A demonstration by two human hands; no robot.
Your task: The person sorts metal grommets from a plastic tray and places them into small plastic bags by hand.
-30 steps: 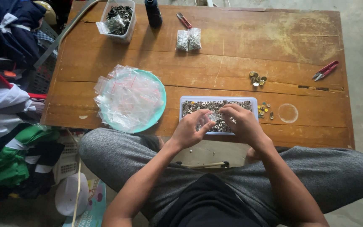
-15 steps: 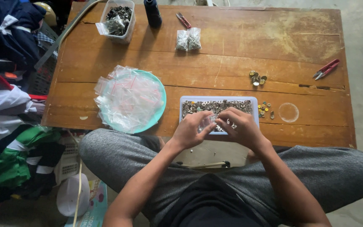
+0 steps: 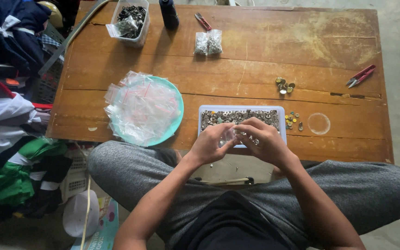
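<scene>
Left hand [image 3: 210,144] and right hand [image 3: 261,141] together over white tray [image 3: 241,109] of small metal parts, pinching small clear bag [image 3: 228,137], handy for filling; grip contents otherwise untellable.

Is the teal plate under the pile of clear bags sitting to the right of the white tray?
No, the plate lies left of the tray.

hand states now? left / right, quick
Left hand: curled shut on a small clear bag over the tray of small metal parts.
Right hand: fingers pinched at the same bag; whether it grips cannot be told.
</scene>
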